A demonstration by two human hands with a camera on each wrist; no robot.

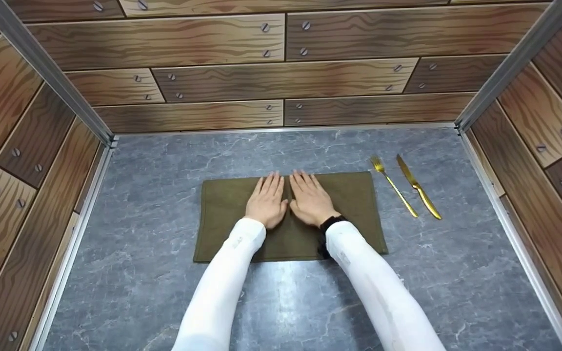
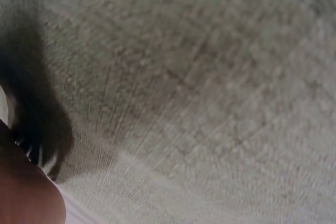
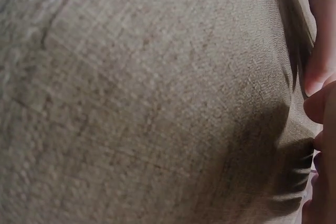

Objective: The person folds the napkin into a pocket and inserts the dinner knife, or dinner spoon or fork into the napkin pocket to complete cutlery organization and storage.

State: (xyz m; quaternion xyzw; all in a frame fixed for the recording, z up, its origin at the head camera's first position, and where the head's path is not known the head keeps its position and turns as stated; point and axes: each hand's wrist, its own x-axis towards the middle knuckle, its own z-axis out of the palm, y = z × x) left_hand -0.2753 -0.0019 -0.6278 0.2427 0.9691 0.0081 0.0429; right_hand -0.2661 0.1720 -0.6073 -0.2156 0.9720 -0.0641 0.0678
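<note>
An olive-green cloth [image 1: 222, 204] lies flat as a wide rectangle on the grey marbled surface. My left hand [image 1: 266, 201] rests palm down on it, left of its middle, fingers straight and pointing at the far edge. Beside it my right hand [image 1: 310, 197] lies likewise, the two thumbs close together along a faint line down the middle of the cloth. The fingertips of both hands reach the far edge. Close cloth weave fills both wrist views, with part of a hand [image 2: 31, 198] at the lower left of the left wrist view and fingers [image 3: 320, 108] at the right wrist view's right edge.
A gold fork [image 1: 394, 187] lies slanted just right of the cloth. Further right, nearly parallel to it, is a gold knife [image 1: 416, 185]. Wood-patterned panels [image 1: 281, 80] with metal edging stand at the back and both sides of the grey surface [image 1: 144, 234].
</note>
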